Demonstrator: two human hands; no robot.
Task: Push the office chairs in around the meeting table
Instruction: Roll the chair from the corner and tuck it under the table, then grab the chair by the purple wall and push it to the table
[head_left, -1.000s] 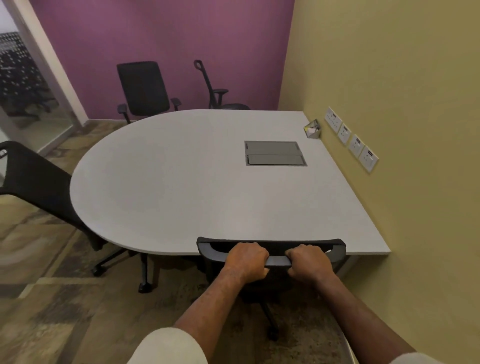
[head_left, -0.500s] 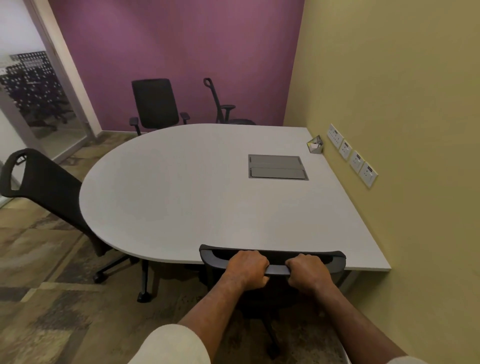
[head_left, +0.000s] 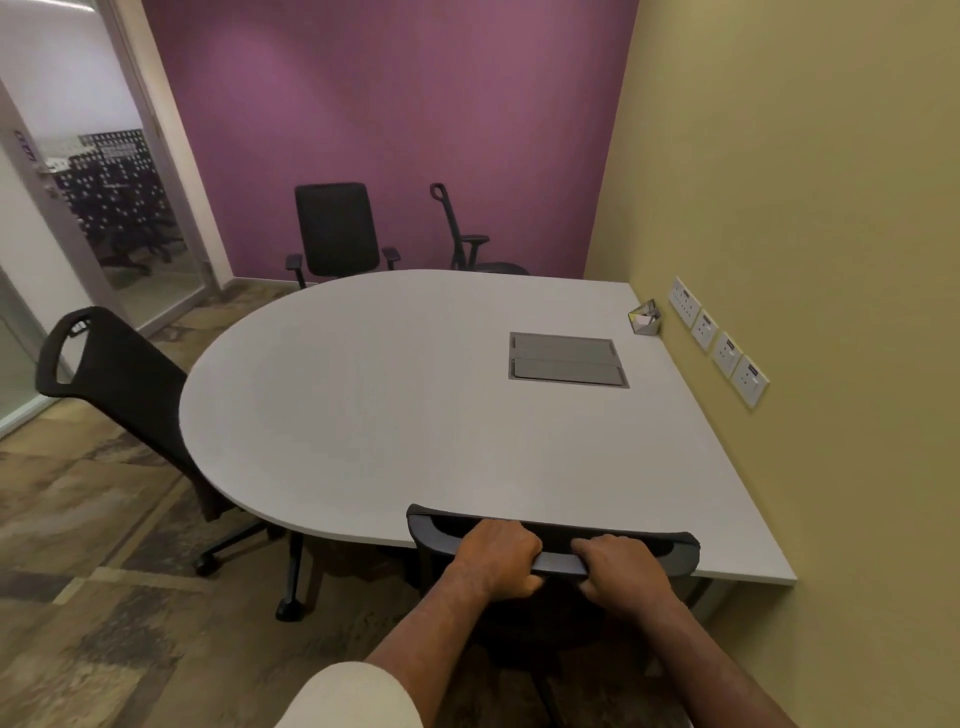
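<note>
A white meeting table (head_left: 405, 395) with a rounded left end stands against the yellow wall. Right in front of me a black office chair (head_left: 675, 553) has its back against the table's near edge, its seat hidden under the top. My left hand (head_left: 496, 558) and my right hand (head_left: 621, 571) both grip the bar at the top of its backrest. A second black chair (head_left: 124, 384) sits tilted at the rounded left end. Two more black chairs, one facing me (head_left: 337, 234) and one side-on (head_left: 462, 239), stand back from the far edge near the purple wall.
A grey cable hatch (head_left: 566, 359) is set into the tabletop, and a small card holder (head_left: 645, 318) sits by the wall under several sockets (head_left: 719, 340). A glass door and partition (head_left: 104, 208) are at the far left. Patterned carpet (head_left: 104, 597) lies open left of me.
The view has tilted up, showing more of the walls and door. My hands keep their grip on the chair back, which stays against the table edge.
</note>
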